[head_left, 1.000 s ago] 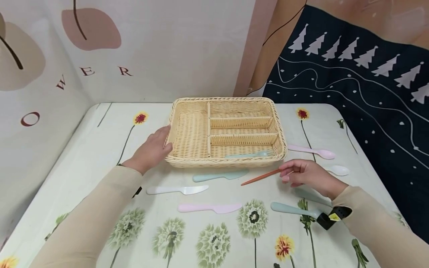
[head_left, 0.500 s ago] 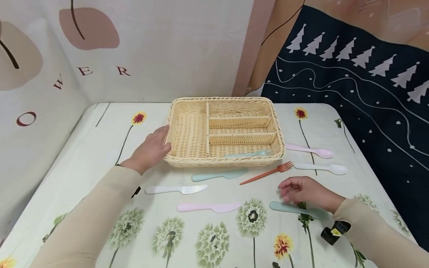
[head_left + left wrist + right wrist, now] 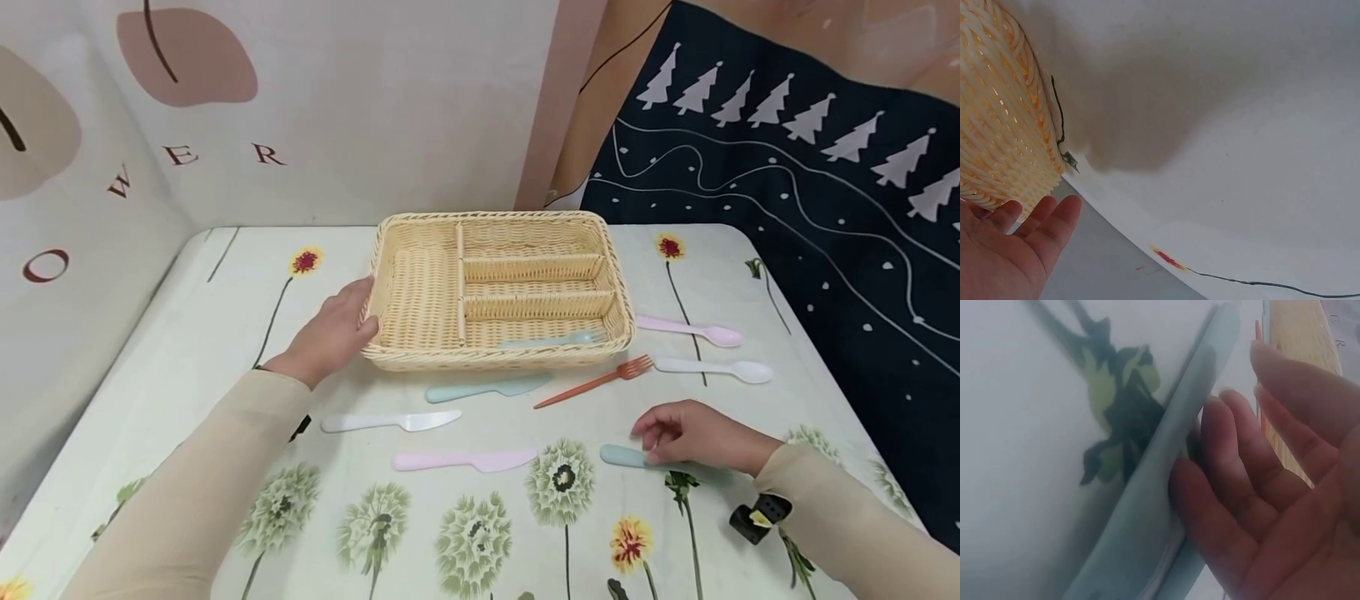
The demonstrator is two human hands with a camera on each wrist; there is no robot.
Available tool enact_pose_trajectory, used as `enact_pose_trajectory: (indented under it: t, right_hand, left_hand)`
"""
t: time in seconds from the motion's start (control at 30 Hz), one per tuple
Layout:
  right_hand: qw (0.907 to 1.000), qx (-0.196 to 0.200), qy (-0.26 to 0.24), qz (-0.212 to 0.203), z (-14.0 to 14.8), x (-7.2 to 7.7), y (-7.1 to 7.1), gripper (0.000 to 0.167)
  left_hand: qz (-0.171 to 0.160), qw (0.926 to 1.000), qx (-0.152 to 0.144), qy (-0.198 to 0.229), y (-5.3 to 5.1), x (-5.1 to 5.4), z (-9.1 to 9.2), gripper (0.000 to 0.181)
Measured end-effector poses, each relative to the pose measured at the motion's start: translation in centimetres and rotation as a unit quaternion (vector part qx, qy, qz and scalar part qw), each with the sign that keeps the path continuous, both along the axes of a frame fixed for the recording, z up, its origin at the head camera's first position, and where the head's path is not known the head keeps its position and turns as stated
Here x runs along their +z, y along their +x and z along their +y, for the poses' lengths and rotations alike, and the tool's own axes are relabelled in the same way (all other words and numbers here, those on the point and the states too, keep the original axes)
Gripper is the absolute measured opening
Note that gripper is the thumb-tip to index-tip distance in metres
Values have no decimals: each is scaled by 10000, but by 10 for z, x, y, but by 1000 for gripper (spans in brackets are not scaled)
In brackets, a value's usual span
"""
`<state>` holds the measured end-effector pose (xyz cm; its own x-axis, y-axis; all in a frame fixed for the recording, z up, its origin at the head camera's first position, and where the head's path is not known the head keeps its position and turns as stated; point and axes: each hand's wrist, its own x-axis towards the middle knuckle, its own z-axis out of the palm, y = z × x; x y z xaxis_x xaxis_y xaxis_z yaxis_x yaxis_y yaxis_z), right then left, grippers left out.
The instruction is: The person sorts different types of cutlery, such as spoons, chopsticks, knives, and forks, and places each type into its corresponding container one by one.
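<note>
Cream rectangular woven basket (image 3: pixel 420 292) sits toward the twelve o'clock edge of the white flower-printed tabletop (image 3: pixel 187 350); further clock positions are read from the basket's centre in the head view; its long compartment lies at nine, three narrower ones at three. The left hand (image 3: pixel 324 335), between eight and nine, rests against the basket's rim and outer wall, fingers extended rather than clenched; the right hand (image 3: pixel 699 437), at four, has its fingers loosely bent and apart, the thumb touching a slim pale blue-green plastic-looking utensil (image 3: pixel 621 456) at five; contact noted, rather than a grip; the utensil's far end is hidden by the hand. A pink plastic-looking knife (image 3: pixel 465 460) lies past six; a white plastic-looking knife (image 3: pixel 390 421), past seven; a light blue plastic-looking knife (image 3: pixel 487 388), at six, just beside the basket; an orange slender fork (image 3: pixel 600 381), between four and five; a pink long-handled spoon (image 3: pixel 686 329), past three; a white long-handled spoon (image 3: pixel 705 367), nearer four; a light blue plastic-looking fork (image 3: pixel 551 340), inside the nearest narrow compartment.
</note>
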<state>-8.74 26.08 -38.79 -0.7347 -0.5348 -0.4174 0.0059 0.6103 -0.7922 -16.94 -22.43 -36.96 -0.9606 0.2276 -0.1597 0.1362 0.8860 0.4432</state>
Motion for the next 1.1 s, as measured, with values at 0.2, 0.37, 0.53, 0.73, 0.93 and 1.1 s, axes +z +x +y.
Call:
enact_pose_trajectory:
  t: [0.2,0.37,0.53,0.73,0.93,1.1]
  right_hand:
    - [9996,218,192,-18,2,1,1,31]
    - [9990,297,323,43,1,2,3,29]
    - [9975,373,574,188,1,1,9,29]
    - [9913,699,895,660,-4,1,14,28]
    - [9839,962,1095,1038,-8,4,18,28]
    - [9723,1009,1562,1418,-14,6,20,30]
  left_hand:
    - [-5,10000,-5,6,-1,-1,0,68]
    - [-42,10000,13,27,-2,0,0,68]
    - [-63,10000,16,-7,-2,-1,0,68]
    - [-58,10000,12,-14,-2,-1,-1,68]
    - [-40,10000,27,8,-2,-1,0,68]
    - [-16,10000,21,32,-1,0,0,68]
